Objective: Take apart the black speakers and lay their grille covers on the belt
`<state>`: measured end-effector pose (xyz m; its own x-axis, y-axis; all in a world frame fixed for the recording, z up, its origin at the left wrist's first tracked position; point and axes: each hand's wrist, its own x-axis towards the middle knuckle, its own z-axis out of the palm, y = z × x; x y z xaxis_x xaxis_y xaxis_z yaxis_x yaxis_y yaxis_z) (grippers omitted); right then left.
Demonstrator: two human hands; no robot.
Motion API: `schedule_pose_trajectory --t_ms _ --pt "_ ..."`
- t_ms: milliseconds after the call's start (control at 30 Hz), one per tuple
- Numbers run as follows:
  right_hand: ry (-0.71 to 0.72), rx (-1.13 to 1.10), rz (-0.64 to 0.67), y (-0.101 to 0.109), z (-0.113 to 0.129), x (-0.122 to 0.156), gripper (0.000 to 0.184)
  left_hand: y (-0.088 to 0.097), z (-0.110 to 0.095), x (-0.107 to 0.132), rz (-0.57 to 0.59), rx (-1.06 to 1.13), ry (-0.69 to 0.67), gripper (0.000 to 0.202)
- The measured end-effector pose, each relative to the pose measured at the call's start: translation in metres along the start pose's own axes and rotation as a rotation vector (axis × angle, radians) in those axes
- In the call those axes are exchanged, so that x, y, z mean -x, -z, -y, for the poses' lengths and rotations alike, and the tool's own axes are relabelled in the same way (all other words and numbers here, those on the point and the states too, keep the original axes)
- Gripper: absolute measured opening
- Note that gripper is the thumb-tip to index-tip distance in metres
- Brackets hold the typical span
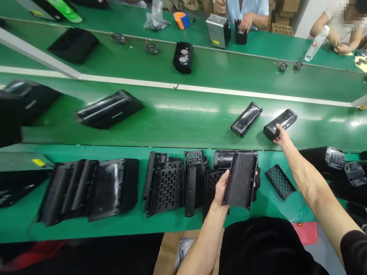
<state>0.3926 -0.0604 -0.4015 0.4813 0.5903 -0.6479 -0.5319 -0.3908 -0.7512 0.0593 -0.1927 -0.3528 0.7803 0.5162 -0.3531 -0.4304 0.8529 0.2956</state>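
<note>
My left hand (pixel 222 187) is closed around a black curved plastic panel (pixel 241 181), tilted with its hollow side up. My right hand (pixel 282 136) reaches out over the green belt and grips the near end of a black oblong speaker unit (pixel 283 119), thumb on top. Just left of it lies a similar speaker unit (pixel 246 119). Below my right hand, a perforated black grille (pixel 280 182) rests on the green bench. Behind the held panel, another black unit (pixel 222 158) is partly hidden.
Stacked honeycomb grilles (pixel 166 187) and glossy black panels (pixel 107 187) line the bench on the left. More black units (pixel 329 158) crowd the right edge. A white rail (pixel 195 88) crosses beyond the belt. Two people sit across, one handling a black housing (pixel 241 36).
</note>
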Motion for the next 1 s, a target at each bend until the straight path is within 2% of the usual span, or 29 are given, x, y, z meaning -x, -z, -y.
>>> schedule_pose_trajectory --t_ms 67,133,200,267,333,433,500,533,633,733,867,1000 --pt "-0.011 -0.021 -0.024 -0.003 0.012 0.008 0.033 -0.006 -0.004 -0.001 -0.008 0.011 -0.057 0.093" --pt "0.013 -0.062 -0.002 0.007 0.026 0.027 0.029 -0.012 -0.008 -0.003 0.013 0.04 -0.082 0.095" --pt "0.11 -0.137 0.088 0.031 0.036 0.059 0.031 -0.016 -0.01 -0.004 0.049 0.076 -0.096 0.095" --pt "0.297 -0.19 0.211 0.062 0.038 0.098 0.039 -0.02 -0.011 -0.007 0.096 0.101 -0.098 0.095" --pt "0.367 -0.202 0.347 0.09 0.031 0.138 0.058 -0.023 -0.009 -0.011 0.143 0.116 -0.1 0.096" --pt "0.227 -0.179 0.496 0.108 0.009 0.189 0.098 -0.024 -0.001 -0.019 0.176 0.142 -0.118 0.097" --pt "0.185 -0.089 0.51 0.107 -0.004 0.215 0.105 -0.022 0.009 -0.024 0.161 0.171 -0.153 0.097" --pt "0.209 -0.022 0.497 0.105 -0.007 0.225 0.105 -0.021 0.014 -0.027 0.147 0.185 -0.178 0.095" --pt "0.346 0.259 0.489 0.097 -0.008 0.25 0.113 -0.021 0.031 -0.033 0.107 0.204 -0.246 0.087" --pt "0.451 0.548 0.528 0.087 -0.003 0.271 0.122 -0.03 0.046 -0.038 0.085 0.207 -0.295 0.078" --pt "0.59 0.806 0.492 0.07 -0.008 0.286 0.119 -0.045 0.058 -0.042 0.118 0.192 -0.341 0.08" --pt "0.72 0.944 0.45 0.062 -0.019 0.286 0.108 -0.05 0.063 -0.043 0.177 0.172 -0.353 0.091"
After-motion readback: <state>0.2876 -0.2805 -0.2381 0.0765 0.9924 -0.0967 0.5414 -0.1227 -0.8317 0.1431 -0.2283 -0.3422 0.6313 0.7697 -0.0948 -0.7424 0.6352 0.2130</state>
